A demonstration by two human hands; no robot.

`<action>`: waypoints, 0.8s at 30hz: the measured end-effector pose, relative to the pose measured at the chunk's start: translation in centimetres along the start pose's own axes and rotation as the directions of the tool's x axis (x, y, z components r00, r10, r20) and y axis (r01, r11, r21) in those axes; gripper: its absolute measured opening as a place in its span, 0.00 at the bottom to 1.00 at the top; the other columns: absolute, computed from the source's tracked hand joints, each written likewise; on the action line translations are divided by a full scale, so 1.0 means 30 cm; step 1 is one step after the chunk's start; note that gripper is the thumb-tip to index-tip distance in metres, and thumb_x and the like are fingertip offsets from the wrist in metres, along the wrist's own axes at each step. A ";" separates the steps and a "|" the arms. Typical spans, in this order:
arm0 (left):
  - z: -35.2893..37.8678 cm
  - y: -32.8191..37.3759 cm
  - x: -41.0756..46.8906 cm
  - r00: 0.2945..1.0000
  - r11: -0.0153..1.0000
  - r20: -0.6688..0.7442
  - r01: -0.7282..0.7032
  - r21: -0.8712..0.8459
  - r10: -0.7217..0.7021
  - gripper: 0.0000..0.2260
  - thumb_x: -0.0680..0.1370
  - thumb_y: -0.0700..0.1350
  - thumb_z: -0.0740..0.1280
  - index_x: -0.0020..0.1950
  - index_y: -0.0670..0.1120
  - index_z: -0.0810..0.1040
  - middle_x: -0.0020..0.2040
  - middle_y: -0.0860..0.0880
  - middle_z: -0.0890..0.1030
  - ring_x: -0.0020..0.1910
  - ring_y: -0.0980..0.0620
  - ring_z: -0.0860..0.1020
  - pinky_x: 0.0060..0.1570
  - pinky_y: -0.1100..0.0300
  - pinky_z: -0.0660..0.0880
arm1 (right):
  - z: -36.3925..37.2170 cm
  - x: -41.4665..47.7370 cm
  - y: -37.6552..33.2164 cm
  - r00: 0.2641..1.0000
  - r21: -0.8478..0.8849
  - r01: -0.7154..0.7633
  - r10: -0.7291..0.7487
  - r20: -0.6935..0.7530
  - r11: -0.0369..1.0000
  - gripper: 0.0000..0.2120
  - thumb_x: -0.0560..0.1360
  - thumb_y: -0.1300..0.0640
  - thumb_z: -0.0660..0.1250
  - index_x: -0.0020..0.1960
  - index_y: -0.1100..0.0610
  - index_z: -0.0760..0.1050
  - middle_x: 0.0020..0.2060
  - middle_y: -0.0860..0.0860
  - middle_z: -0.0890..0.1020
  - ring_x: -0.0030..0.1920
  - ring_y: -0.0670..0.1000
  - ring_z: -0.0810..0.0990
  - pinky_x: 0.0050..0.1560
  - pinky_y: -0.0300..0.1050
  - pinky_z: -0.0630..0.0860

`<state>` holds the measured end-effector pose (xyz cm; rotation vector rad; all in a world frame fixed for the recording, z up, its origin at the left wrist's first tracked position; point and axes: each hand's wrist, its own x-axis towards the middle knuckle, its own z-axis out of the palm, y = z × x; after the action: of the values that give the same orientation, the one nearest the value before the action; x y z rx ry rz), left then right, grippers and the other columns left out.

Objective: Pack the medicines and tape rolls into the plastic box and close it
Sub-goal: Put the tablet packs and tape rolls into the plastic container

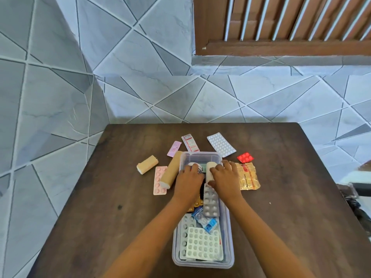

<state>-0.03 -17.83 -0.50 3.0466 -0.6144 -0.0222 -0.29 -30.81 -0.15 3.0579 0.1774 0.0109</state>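
Note:
A clear plastic box [228, 227] lies lengthwise on the dark wooden table, with no lid on it. Several blister packs fill its near half, among them a white one [202, 245] and a silver one [210, 201]. Both hands reach into its far end. My right hand [225, 177] grips a white tape roll [210, 169]. My left hand [188, 179] rests on a white bottle [197, 167]. Outside the box lie a long tan roll [170, 171], a short tan roll [147, 164], a pink blister pack [159, 179], a red pack [245, 157] and a yellow sachet [248, 176].
Beyond the box lie a white blister sheet [220, 144], a pink-and-white strip [189, 142] and a pale pink strip [174, 148]. The table [100, 197] stands against a grey tiled wall. A dark object [355, 195] sits past its right edge.

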 end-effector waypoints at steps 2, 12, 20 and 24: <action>-0.013 -0.004 -0.004 1.000 1.000 -0.012 0.016 0.008 -0.015 0.06 0.68 0.47 0.74 0.44 0.50 0.83 0.43 0.48 0.82 0.43 0.50 0.81 0.33 0.59 0.77 | -0.002 0.005 -0.007 0.998 -0.044 0.039 -0.041 -0.043 0.998 0.20 0.46 0.42 0.81 0.32 0.52 0.81 0.30 0.50 0.85 0.43 0.54 0.84 0.48 0.49 0.80; -0.120 -0.070 0.019 0.915 0.839 -0.136 0.280 -0.466 -0.380 0.13 0.78 0.41 0.61 0.62 0.44 0.78 0.59 0.43 0.81 0.56 0.44 0.79 0.54 0.54 0.75 | 0.062 -0.050 0.018 0.999 0.303 0.035 -0.026 -0.035 0.952 0.32 0.67 0.52 0.71 0.67 0.63 0.69 0.67 0.62 0.72 0.68 0.63 0.70 0.65 0.61 0.68; 0.010 -0.215 0.008 0.833 0.833 0.291 0.529 -0.165 -0.471 0.21 0.75 0.51 0.66 0.65 0.47 0.68 0.58 0.43 0.79 0.56 0.43 0.78 0.50 0.51 0.77 | 0.071 -0.126 0.049 0.997 0.585 -0.074 0.053 0.053 0.808 0.31 0.78 0.57 0.58 0.75 0.60 0.46 0.76 0.55 0.53 0.76 0.52 0.53 0.74 0.43 0.53; -0.010 -0.223 0.010 0.784 0.729 0.203 0.621 -0.289 -0.587 0.19 0.74 0.50 0.67 0.63 0.46 0.71 0.57 0.42 0.80 0.55 0.42 0.79 0.50 0.50 0.77 | 0.071 -0.138 0.049 0.998 0.606 -0.067 0.051 0.043 0.793 0.30 0.79 0.56 0.57 0.75 0.61 0.47 0.76 0.55 0.54 0.76 0.52 0.54 0.74 0.43 0.53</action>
<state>2.85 -11.78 -0.44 2.7541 0.3846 -0.2665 -4.20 -32.92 -2.17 3.7101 0.0946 -0.1003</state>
